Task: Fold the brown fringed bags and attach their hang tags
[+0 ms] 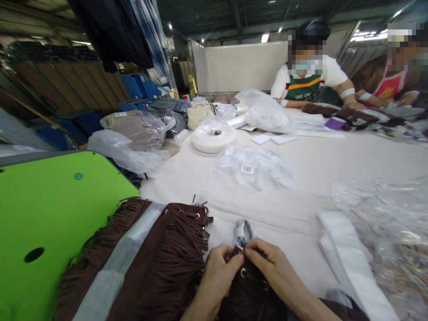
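My left hand (219,274) and my right hand (277,269) meet at the front of the table, thumbs and fingers pinched at the top end of a dark brown bag (252,290) with metal eyelets and a cord. Just beyond my fingertips, a loop wrapped in clear plastic (243,231) sticks up from the bag. The exact spot each hand pinches is partly hidden by the fingers. To the left of my hands lies a stack of brown fringed bags (167,249), with a strip of translucent white wrap (123,258) across it.
A bright green board (67,196) stands at left. Ahead are a clear bag with a barcode label (250,167) and a roll of white material (214,138). White strips (354,263) and crumpled clear plastic (394,232) lie right. Two people (307,84) work across the table.
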Demonstrator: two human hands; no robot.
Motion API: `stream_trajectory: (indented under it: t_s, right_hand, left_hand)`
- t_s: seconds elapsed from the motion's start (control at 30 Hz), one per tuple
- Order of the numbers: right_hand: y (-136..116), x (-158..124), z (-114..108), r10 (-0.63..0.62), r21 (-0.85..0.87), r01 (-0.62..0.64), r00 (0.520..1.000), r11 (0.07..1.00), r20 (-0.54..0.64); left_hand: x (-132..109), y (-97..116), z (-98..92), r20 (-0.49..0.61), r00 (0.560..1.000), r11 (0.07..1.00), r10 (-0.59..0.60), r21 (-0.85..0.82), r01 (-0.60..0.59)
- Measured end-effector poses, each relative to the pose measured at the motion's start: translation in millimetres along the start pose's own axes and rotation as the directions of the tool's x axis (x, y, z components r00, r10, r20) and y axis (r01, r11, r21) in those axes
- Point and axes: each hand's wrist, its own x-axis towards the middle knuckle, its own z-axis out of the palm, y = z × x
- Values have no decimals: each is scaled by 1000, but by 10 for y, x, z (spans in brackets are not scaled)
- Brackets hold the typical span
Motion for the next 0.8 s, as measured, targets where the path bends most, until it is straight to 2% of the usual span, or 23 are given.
stream_trajectory:
  t_s: [0.07, 0.17, 0.27, 0.4, 0.53, 0.67, 0.8]
  right_hand:
    - [13, -11, -31, 17, 38, -17, 1000, 999, -12]
    - [27, -2, -51, -65, -2, 65, 998, 998, -20]
    - [27, 29, -65, -111, -40, 112, 994, 993, 23]
    - [-25, 93, -113, -130, -179, 143, 988, 973, 85]
    - [-87, 168, -169, -165, -336, 219, 969, 916, 183]
    - [-86, 256, -202, -284, -463, 404, 908, 789, 308]
    - [-59, 346, -229, -391, -483, 564, 821, 670, 416]
  left_hand:
    - [38, 37, 17, -37, 998, 998, -42, -38, 41]
    - [84, 38, 40, -100, 990, 992, -102, -87, 93]
    - [88, -10, 65, -128, 983, 985, -128, -134, 111]
    - [48, -80, 78, -101, 986, 951, -133, -294, 98]
    - [22, -128, 59, -43, 990, 909, -132, -403, 104]
    - [9, -139, 43, 9, 981, 853, -193, -492, 172]
    - [-4, -119, 46, -12, 967, 829, -256, -518, 213]
